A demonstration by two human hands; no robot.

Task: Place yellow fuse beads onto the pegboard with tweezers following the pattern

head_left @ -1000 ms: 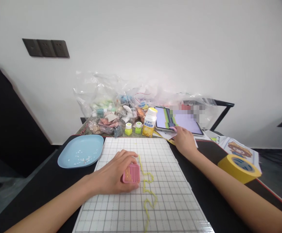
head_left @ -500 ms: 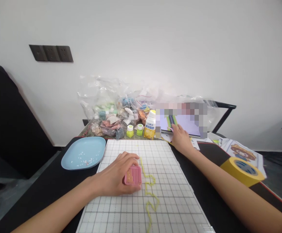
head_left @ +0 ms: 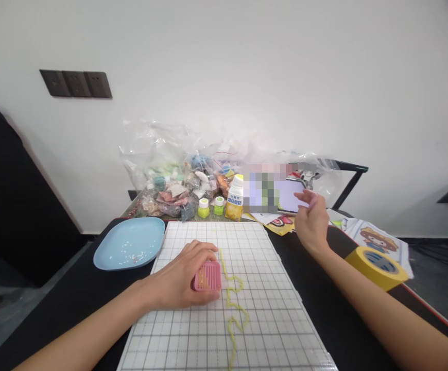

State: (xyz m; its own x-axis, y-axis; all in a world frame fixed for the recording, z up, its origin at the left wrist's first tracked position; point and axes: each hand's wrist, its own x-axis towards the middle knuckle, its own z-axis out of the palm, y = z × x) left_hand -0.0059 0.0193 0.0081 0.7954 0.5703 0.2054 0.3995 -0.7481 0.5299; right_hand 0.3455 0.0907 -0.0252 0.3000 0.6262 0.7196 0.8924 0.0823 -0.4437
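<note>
My left hand [head_left: 189,278] rests on the white gridded board [head_left: 281,314], its fingers wrapped round a small pink ridged tray [head_left: 208,276]. Yellow bits sit in the left grooves of that tray. Just to its right, a thin yellow wavy strand [head_left: 236,307] runs down the board. My right hand [head_left: 312,222] is raised in front of the tablet [head_left: 290,195], fingers closed on a slim pale pink tool [head_left: 313,201]. Most of this tool is hidden by the hand, so its kind is unclear. Part of the tablet screen is pixelated.
A light blue plate [head_left: 110,245] with white bits lies left of the board. Behind stand two small jars [head_left: 203,208], a yellow-white bottle [head_left: 235,198] and plastic bags [head_left: 170,190]. A yellow tape roll [head_left: 376,268] sits near my right forearm.
My right hand has moved from the tablet screen to the right and away from it, with the pale pink tool. My left hand keeps hold of the pink tray. The view has shifted slightly.
</note>
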